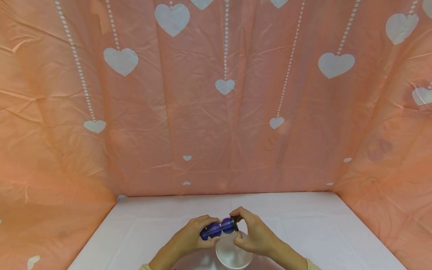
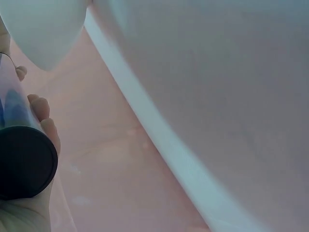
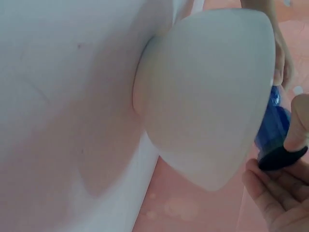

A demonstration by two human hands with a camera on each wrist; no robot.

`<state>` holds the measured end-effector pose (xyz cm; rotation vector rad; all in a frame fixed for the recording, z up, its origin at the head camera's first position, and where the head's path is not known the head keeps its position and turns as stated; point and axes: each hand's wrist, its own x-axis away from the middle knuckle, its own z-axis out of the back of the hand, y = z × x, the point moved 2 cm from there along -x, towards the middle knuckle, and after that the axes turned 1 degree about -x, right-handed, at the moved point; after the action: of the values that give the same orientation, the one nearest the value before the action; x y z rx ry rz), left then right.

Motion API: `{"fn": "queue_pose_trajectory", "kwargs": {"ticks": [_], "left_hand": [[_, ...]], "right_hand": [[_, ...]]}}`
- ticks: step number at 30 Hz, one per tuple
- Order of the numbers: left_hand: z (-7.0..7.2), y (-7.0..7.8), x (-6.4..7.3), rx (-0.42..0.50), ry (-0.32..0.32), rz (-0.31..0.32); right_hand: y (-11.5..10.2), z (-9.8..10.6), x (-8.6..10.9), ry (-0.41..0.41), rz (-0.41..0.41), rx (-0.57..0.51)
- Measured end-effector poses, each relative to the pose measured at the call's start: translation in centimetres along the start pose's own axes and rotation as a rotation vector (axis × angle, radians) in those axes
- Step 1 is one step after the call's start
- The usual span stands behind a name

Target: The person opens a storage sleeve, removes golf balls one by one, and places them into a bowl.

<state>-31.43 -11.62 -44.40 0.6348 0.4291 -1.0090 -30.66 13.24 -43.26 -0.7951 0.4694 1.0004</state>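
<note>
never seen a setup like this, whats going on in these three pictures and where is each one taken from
There is no machine here, just a person's two bare hands. The wide picture comes from a camera on the head; the other two, from cameras on the left and right wrists. The left hand grips a clear tube with what look like blue-purple balls inside, and the right hand pinches the dark cap at one end. A white bowl stands on the pale table. Behind hangs an orange-pink cloth with white hearts.
</note>
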Motion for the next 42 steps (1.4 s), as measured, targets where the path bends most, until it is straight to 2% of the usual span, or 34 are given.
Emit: {"fn": "queue_pose_trajectory", "kwargs": {"ticks": [4,7,16,18,26,32,42], "left_hand": [[0.3,-0.2,0.1,0.004,-0.016,0.015],[0.5,-0.2,0.2,0.021,-0.034,0.027],[0.7,0.0,0.1,0.054,-0.063,0.04],[0.7,0.0,0.1,0.058,-0.069,0.037],[0.3,0.1,0.0,0.09,-0.082,-0.024],[0.2,0.2,0.0,0.103,-0.097,-0.017],[0.2,0.1,0.0,0.062,-0.09,-0.022]], "right_hand": [[0.7,0.7,-0.1,-0.094,0.01,-0.135],[1.3,1.1,-0.3,-0.149,-0.014,-0.261],[2.1,1.5,-0.4,-0.186,-0.072,-0.41],[2.3,1.5,-0.3,-0.19,-0.092,-0.425],[2.5,1.3,-0.1,-0.231,-0.067,-0.495],[2.7,1.0,0.0,-0.252,-0.083,-0.58],[2.9,0.9,0.1,-0.215,-0.087,-0.566]]}}
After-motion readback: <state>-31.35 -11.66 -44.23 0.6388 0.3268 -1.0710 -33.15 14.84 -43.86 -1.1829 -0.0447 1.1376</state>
